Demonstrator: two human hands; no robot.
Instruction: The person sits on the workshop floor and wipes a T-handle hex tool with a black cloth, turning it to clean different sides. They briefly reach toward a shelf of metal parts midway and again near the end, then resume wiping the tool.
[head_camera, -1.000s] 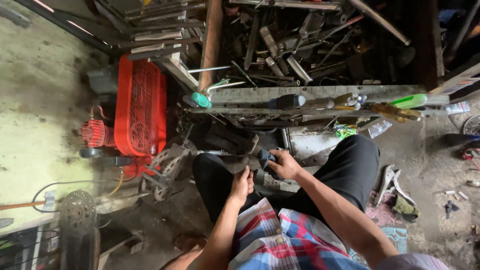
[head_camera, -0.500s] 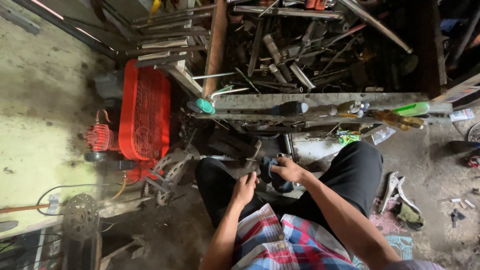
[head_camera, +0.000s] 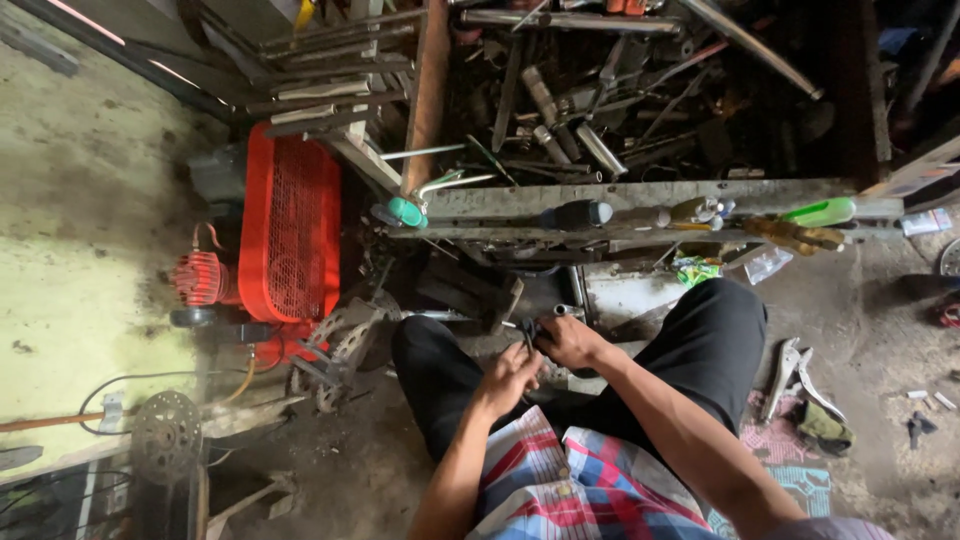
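Small dark part (head_camera: 530, 332), mostly hidden by hands, left (head_camera: 508, 378), right (head_camera: 570, 342).

a stained concrete floor (head_camera: 90, 230) is seen on the left, lit by pale daylight, with dark dirt spread toward the middle. a red air compressor (head_camera: 285, 230) is stood beside a low metal rack (head_camera: 640, 205), on whose edge screwdrivers with green (head_camera: 820, 212) and dark handles are laid. behind it, a heap of metal rods and pipes (head_camera: 590, 100) is piled in shadow. a sprocket (head_camera: 165, 437) is left at lower left, and locking pliers (head_camera: 790, 372) are laid on the ground at right.
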